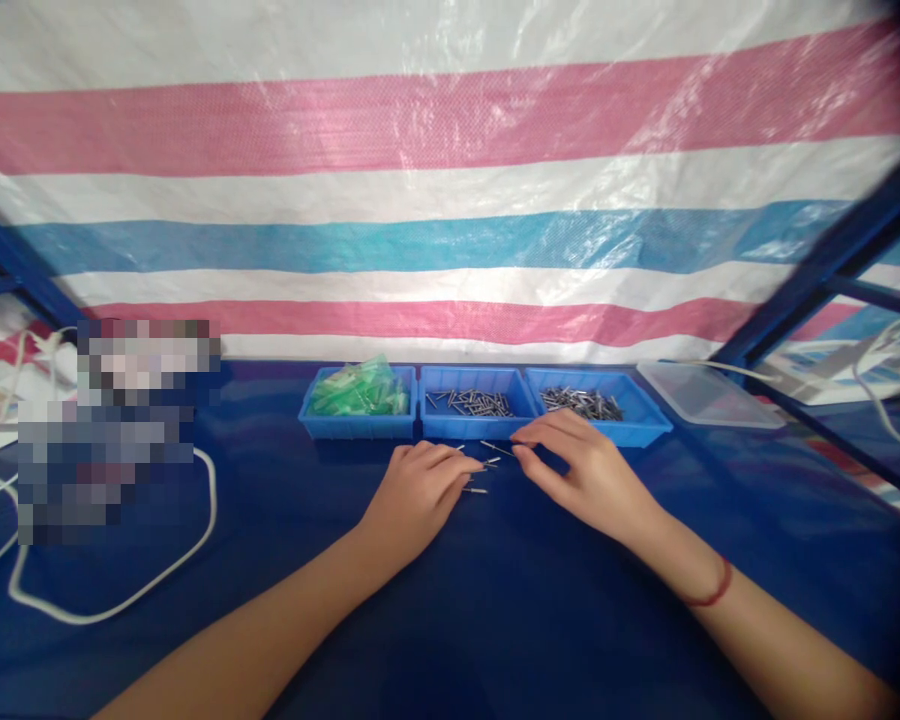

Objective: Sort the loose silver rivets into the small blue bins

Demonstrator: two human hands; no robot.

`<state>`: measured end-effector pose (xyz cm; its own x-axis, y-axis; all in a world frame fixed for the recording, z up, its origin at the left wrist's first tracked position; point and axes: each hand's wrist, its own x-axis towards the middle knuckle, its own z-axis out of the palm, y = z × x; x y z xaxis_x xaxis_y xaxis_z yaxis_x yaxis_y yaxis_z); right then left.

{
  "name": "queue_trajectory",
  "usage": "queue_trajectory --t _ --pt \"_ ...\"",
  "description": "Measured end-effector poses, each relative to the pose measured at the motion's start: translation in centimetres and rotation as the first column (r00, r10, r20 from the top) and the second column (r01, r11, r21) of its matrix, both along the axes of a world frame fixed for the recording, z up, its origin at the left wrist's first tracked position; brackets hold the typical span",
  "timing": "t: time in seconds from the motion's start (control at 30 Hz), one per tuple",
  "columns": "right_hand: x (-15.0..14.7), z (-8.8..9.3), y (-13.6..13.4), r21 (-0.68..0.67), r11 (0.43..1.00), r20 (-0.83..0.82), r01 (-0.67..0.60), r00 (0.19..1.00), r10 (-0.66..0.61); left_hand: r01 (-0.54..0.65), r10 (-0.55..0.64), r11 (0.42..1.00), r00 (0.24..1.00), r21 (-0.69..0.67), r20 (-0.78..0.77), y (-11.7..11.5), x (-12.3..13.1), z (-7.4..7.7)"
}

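My left hand (420,495) is closed low over the blue tabletop, thumb and fingers together around several thin metal pins (490,462). Their ends stick out past the fingertips; the rest is hidden, so I cannot tell which ones are gripped and which lie on the table. Opposite it, my right hand (581,470) pinches one slim metal pin (497,448) between thumb and index finger, its free end pointing left. Just behind the hands stand a blue bin (474,428) of loose metal pins (484,403) and another blue bin (649,425) with more metal pieces (581,403).
A third blue bin (360,428) at the left holds green plastic bags (364,385). To the far right lies a translucent lid (709,395). A white cable (211,500) loops over the table (450,640) at left, beside a blurred-out area. Striped sheeting (450,240) hangs behind.
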<state>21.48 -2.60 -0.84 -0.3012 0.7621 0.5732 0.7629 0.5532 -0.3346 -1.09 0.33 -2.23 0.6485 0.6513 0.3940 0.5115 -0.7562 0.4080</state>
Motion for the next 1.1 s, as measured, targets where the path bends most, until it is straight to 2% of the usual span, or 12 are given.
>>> queue_trajectory --t 0.1,0.17,0.27,0.37,0.5,0.63,0.8,1.1 --pt "-1.0 -0.1 -0.5 -0.059 0.997 -0.061 -0.058 0.997 0.055 0.008 0.01 0.996 0.98 -0.09 0.2 -0.1 0.2 0.2" --pt "-1.8 -0.3 -0.8 -0.131 0.988 -0.16 -0.084 0.985 0.062 0.033 0.007 0.992 0.953 -0.126 0.303 -0.4 0.4 0.4" --pt "-2.8 -1.0 -1.1 -0.227 0.968 -0.33 -0.109 0.943 0.029 0.059 0.001 0.986 0.931 -0.154 0.364 -0.8 0.7 0.6" --pt "-3.3 -1.5 -1.2 -0.25 0.958 -0.432 -0.139 0.902 0.018 0.059 0.02 0.98 0.923 -0.192 0.385 -1.1 0.8 0.6" --pt "-3.5 -1.5 -1.3 -0.246 0.956 -0.481 -0.159 0.877 0.022 0.061 0.04 0.967 0.922 -0.248 0.385 -1.0 0.8 0.4" --pt "-3.5 -1.2 -1.4 -0.213 0.967 -0.462 -0.142 0.886 0.028 0.028 0.068 0.959 0.944 -0.284 0.323 -0.8 0.7 0.1" --pt "-3.4 -1.0 -1.4 -0.19 0.975 -0.446 -0.113 0.895 0.017 0.015 0.03 0.977 0.978 -0.212 0.208 -0.8 0.7 0.3" --pt "-3.5 -1.2 -1.5 -0.19 0.972 -0.481 -0.136 0.876 0.029 0.074 -0.051 0.988 0.985 -0.135 0.167 -1.1 0.8 0.4"
